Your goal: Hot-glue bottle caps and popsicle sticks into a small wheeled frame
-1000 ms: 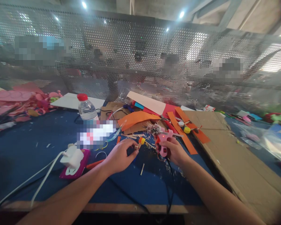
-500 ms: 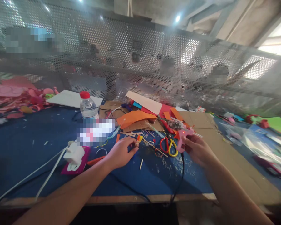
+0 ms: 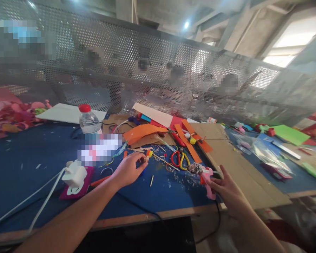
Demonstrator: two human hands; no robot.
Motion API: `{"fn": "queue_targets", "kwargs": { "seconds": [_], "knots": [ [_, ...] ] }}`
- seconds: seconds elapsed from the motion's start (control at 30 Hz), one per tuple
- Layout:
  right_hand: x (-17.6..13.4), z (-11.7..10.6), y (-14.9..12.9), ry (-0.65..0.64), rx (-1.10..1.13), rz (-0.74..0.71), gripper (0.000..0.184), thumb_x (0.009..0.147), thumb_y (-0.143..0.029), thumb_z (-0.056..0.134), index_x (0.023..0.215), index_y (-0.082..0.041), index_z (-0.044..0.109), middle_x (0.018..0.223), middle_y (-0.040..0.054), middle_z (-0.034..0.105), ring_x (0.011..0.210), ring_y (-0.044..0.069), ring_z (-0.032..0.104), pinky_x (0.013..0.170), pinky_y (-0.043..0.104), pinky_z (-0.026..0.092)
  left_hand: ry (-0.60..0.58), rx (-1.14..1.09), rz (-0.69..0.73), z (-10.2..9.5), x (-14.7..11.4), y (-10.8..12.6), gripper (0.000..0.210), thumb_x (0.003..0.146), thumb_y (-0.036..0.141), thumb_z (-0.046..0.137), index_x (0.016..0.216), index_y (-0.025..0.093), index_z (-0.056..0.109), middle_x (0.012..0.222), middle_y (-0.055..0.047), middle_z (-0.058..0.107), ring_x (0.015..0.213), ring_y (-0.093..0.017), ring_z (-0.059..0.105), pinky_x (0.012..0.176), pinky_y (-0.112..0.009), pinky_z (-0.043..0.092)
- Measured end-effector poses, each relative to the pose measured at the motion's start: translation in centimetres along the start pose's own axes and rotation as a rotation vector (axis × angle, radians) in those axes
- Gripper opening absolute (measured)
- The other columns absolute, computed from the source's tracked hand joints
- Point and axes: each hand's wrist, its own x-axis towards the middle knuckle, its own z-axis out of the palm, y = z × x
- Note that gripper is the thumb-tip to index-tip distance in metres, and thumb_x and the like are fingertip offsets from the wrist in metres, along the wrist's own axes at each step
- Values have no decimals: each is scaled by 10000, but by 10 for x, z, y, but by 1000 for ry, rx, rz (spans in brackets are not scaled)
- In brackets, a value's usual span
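Note:
My left hand point(image 3: 130, 168) is closed in a pinch above the blue tabletop. Its fingertips hold a small yellow-and-orange piece point(image 3: 149, 154) with pale short sticks below it. At the right, my right hand point(image 3: 228, 188) has thumb and fingers on a pink glue gun point(image 3: 208, 182), low over the table near the cardboard edge. Grey, messy material covers the gun's nozzle end, which points left, and a black cord hangs from its grip. Between the hands, red-and-yellow-handled pliers point(image 3: 179, 160) lie among thin sticks and glue scraps. One short pale stick point(image 3: 151, 180) lies nearer me.
A red-capped bottle point(image 3: 89, 121) stands behind a white plug on a purple power strip point(image 3: 88, 179) at the left. Orange strips point(image 3: 144, 134) lie at the back, flat cardboard point(image 3: 244, 168) at the right. A perforated metal screen point(image 3: 158, 77) rises behind, with people beyond.
My right hand has lowered the glue gun toward the table, away from the pliers, uncovering orange strips and a yellow piece behind. My left hand keeps its pinch. The view has shifted right.

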Motion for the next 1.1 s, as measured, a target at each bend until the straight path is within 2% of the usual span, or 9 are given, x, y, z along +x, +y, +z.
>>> {"fn": "queue_targets", "kwargs": {
  "seconds": [0.07, 0.17, 0.3, 0.37, 0.43, 0.63, 0.8, 0.97, 1.1],
  "knots": [
    [-2, -1, -1, -18, -78, 6, 1564, 588, -486, 978, 1661, -172, -117, 772, 22, 797, 647, 233, 714, 567, 298, 571, 3, 3, 0, 0, 0, 0, 102, 944, 290, 618, 923, 208, 675, 902, -27, 706, 795, -188, 642, 750, -315, 487],
    [-4, 0, -2, -42, -222, -46, 1427, 639, -614, 897, 1670, -157, 22, 681, -7, 759, 543, 209, 642, 485, 276, 491, 6, 5, -1, 0, 1, 0, 117, 947, 306, 617, 925, 208, 677, 907, -30, 710, 796, -191, 644, 755, -319, 494],
    [-9, 0, -7, -70, -501, -144, 840, 795, -700, 702, 1453, -203, 539, 755, 27, 764, 526, 199, 619, 497, 304, 487, 10, 2, 0, 0, 1, -1, 126, 940, 324, 630, 923, 208, 678, 917, -36, 712, 808, -195, 648, 759, -321, 495],
    [-11, -2, -12, -78, -704, -225, 602, 892, -652, 593, 1322, -235, 659, 739, 29, 759, 536, 217, 644, 551, 335, 508, 9, 1, 1, 0, 1, -1, 127, 941, 324, 629, 915, 209, 676, 911, -34, 710, 812, -196, 651, 756, -319, 492],
    [-11, -3, -16, -80, -894, -312, 505, 959, -566, 497, 1309, -252, 681, 674, 24, 739, 555, 243, 671, 590, 352, 504, 7, 1, 5, -1, 1, 0, 127, 946, 318, 620, 906, 211, 675, 900, -30, 707, 815, -197, 653, 754, -316, 489],
    [-6, 4, -9, 2, -1233, -416, 464, 1021, -400, 375, 1378, -283, 647, 860, 80, 800, 750, 278, 752, 628, 335, 474, 11, 4, 18, -1, 1, -1, 124, 945, 312, 616, 918, 209, 679, 910, -34, 713, 815, -197, 651, 756, -317, 491],
    [-9, 5, -13, 32, -1466, -367, 480, 1038, -385, 392, 1445, -220, 585, 886, 137, 794, 816, 317, 761, 635, 351, 457, 18, 5, 17, 0, 1, -2, 126, 946, 313, 610, 911, 213, 678, 891, -34, 708, 810, -201, 650, 754, -325, 493],
    [-1, 18, -55, 69, -1486, -434, 442, 1030, -310, 399, 1423, -250, 590, 1071, 126, 807, 936, 316, 763, 716, 362, 479, 20, 0, 19, 0, 1, 0, 88, 922, 277, 608, 909, 214, 667, 929, -41, 720, 848, -208, 658, 791, -339, 505],
    [29, 63, -113, 51, -1481, -691, 437, 1029, -288, 427, 1421, -253, 617, 1098, 136, 802, 920, 323, 752, 762, 378, 485, 25, -2, 9, -2, -2, 4, 63, 881, 252, 637, 934, 220, 649, 918, -42, 716, 853, -221, 662, 823, -362, 517]
  ]
}}
